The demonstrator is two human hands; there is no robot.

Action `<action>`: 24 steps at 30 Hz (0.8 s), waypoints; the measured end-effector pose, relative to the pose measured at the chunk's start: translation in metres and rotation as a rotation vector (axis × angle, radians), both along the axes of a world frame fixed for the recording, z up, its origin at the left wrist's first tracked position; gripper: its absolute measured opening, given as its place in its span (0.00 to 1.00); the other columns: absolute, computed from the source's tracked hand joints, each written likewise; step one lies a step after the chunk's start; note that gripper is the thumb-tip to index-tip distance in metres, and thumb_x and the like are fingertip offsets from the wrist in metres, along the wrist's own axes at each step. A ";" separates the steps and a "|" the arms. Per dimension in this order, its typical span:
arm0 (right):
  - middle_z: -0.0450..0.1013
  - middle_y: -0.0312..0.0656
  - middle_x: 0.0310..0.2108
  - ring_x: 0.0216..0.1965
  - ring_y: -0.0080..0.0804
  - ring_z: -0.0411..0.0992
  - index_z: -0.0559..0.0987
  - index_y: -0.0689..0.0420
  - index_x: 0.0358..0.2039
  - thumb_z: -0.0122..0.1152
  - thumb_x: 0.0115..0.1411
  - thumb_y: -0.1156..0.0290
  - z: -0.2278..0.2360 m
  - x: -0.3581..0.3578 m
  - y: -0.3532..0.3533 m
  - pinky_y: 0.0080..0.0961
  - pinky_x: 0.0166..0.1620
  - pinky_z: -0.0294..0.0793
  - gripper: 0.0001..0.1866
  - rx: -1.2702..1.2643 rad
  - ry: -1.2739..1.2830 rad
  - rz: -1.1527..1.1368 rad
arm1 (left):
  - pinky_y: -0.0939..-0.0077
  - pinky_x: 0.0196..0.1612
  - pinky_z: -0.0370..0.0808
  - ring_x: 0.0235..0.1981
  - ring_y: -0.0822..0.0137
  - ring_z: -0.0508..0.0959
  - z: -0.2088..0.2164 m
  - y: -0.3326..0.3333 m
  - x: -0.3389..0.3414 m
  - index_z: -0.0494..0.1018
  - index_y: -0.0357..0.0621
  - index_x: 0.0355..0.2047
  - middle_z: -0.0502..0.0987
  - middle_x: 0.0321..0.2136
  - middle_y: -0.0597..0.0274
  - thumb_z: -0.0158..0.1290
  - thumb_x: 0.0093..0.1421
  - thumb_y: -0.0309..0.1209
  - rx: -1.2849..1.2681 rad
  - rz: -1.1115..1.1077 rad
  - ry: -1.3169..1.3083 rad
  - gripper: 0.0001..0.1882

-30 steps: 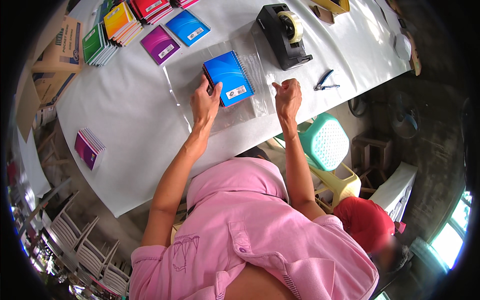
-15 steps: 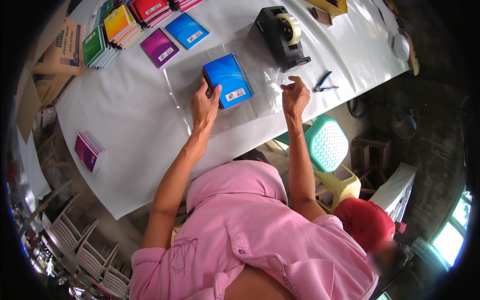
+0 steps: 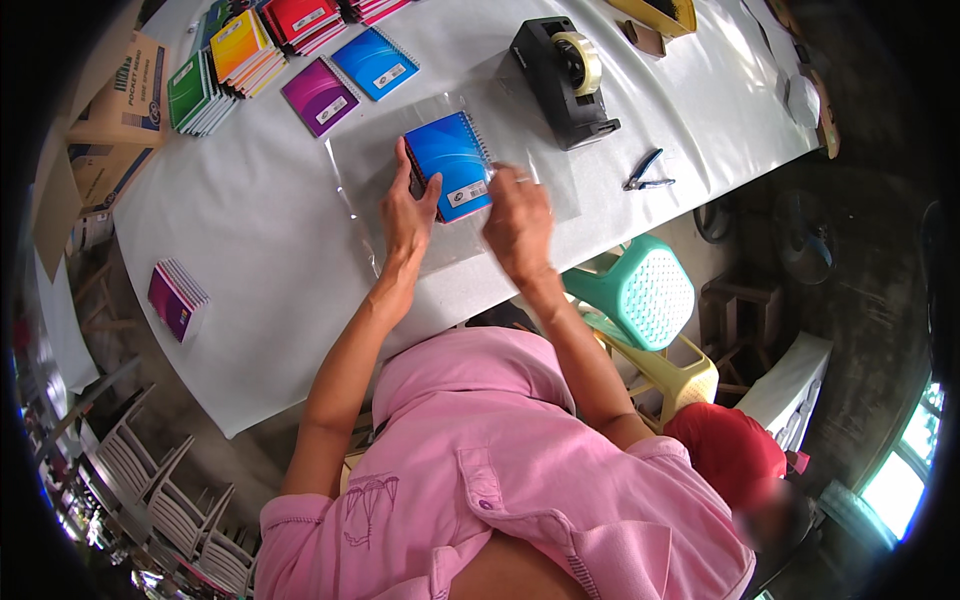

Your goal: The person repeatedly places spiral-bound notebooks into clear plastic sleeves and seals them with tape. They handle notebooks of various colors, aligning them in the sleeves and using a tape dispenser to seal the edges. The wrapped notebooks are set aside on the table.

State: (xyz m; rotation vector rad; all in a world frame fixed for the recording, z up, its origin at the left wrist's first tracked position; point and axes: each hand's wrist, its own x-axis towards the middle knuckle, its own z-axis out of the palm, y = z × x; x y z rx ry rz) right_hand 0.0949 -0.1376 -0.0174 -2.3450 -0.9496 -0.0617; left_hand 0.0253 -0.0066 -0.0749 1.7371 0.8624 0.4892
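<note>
A blue spiral notebook [image 3: 447, 160] lies on a clear plastic sheet [image 3: 362, 172]; a red-pink edge beneath its cover hints at more notebooks stacked under it. My left hand [image 3: 406, 220] holds its left side, the index finger along the edge and the thumb by the lower left corner. Beside the spiral edge is my right hand [image 3: 519, 222], curled and smeared by motion, so I cannot see whether it grips anything. Just beyond the sheet lie a purple notebook [image 3: 320, 97] and another blue notebook [image 3: 375, 63].
A black tape dispenser [image 3: 566, 85] and blue-handled nippers [image 3: 648, 172] are on the right of the table. Stacks of yellow notebooks [image 3: 243, 50] and green notebooks [image 3: 190, 95] stand back left, purple ones [image 3: 177, 300] near the left edge. A person in a red cap [image 3: 725, 455] is at lower right.
My right hand has moved left from beside the nippers to the notebook's spiral edge. My left hand stays at the notebook, its index finger now straighter along the side.
</note>
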 end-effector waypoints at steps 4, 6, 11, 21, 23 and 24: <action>0.74 0.47 0.39 0.39 0.42 0.71 0.73 0.58 0.35 0.55 0.43 0.83 -0.012 -0.021 0.010 0.34 0.41 0.69 0.15 0.005 -0.197 0.191 | 0.67 0.50 0.74 0.48 0.59 0.78 -0.003 0.002 0.001 0.58 0.52 0.64 0.75 0.49 0.48 0.55 0.57 0.31 -0.026 0.001 0.014 0.34; 0.75 0.44 0.37 0.36 0.42 0.72 0.73 0.58 0.33 0.55 0.44 0.85 -0.008 -0.019 0.007 0.34 0.38 0.69 0.13 -0.012 -0.125 0.168 | 0.69 0.51 0.74 0.50 0.60 0.77 -0.004 0.002 0.000 0.60 0.53 0.63 0.74 0.51 0.50 0.55 0.58 0.33 -0.008 0.010 0.031 0.32; 0.74 0.45 0.28 0.31 0.44 0.74 0.69 0.59 0.34 0.53 0.47 0.90 -0.013 -0.006 0.009 0.38 0.35 0.71 0.15 0.177 0.090 0.163 | 0.72 0.50 0.73 0.51 0.62 0.76 0.004 -0.005 0.001 0.60 0.54 0.63 0.74 0.51 0.51 0.53 0.61 0.41 -0.153 0.095 0.044 0.30; 0.77 0.45 0.33 0.35 0.44 0.75 0.75 0.60 0.37 0.59 0.49 0.87 0.020 0.026 -0.001 0.37 0.41 0.74 0.14 0.042 0.205 0.585 | 0.75 0.45 0.74 0.41 0.70 0.76 -0.006 -0.017 0.008 0.57 0.46 0.64 0.77 0.44 0.53 0.60 0.57 0.44 -0.064 0.203 0.015 0.39; 0.77 0.44 0.42 0.41 0.43 0.75 0.79 0.57 0.39 0.58 0.51 0.88 0.024 0.050 -0.016 0.34 0.47 0.74 0.16 0.141 0.581 0.502 | 0.75 0.47 0.73 0.43 0.68 0.77 -0.004 -0.019 0.005 0.56 0.39 0.64 0.76 0.47 0.51 0.60 0.57 0.43 -0.087 0.218 0.002 0.40; 0.76 0.42 0.43 0.42 0.41 0.74 0.80 0.57 0.39 0.57 0.50 0.89 0.022 0.058 -0.022 0.33 0.47 0.75 0.17 0.163 0.421 0.471 | 0.75 0.47 0.73 0.44 0.68 0.77 -0.002 -0.021 0.005 0.56 0.37 0.63 0.76 0.48 0.50 0.59 0.57 0.43 -0.074 0.218 0.010 0.40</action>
